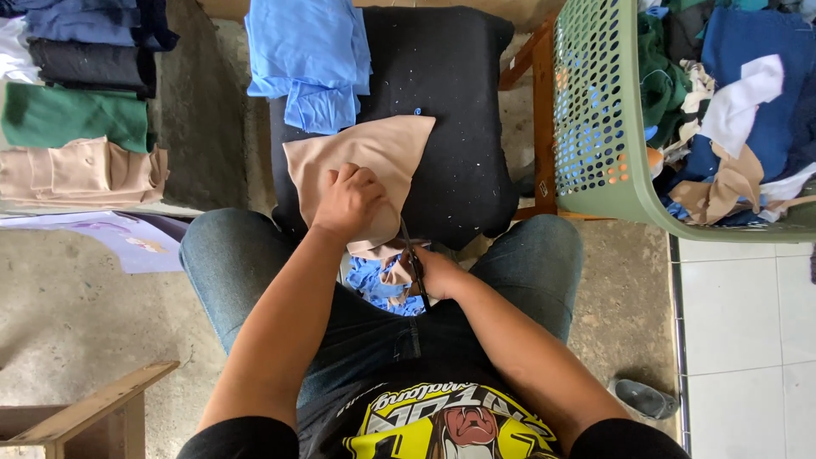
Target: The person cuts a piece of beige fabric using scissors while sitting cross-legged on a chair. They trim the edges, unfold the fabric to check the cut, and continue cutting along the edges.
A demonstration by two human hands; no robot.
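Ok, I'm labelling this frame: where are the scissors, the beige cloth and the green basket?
scissors (414, 259), head view, on the dark blades.
beige cloth (374, 149), head view, on its flat upper part.
green basket (595, 110), head view, on its perforated side wall.

Green perforated basket (595, 127) holding fabric scraps; folded garment stack (76, 110) left; blue cloth (310, 59) on black cushion (467, 110).

Black padded stool top (463, 127) dead centre, flecked with pale lint, and a beige cloth piece (357, 161) lies spread across its near half. Blue fabric pieces (310, 59) are heaped at its far left corner, spilling over the edge. Bare concrete floor (76, 306) underneath.
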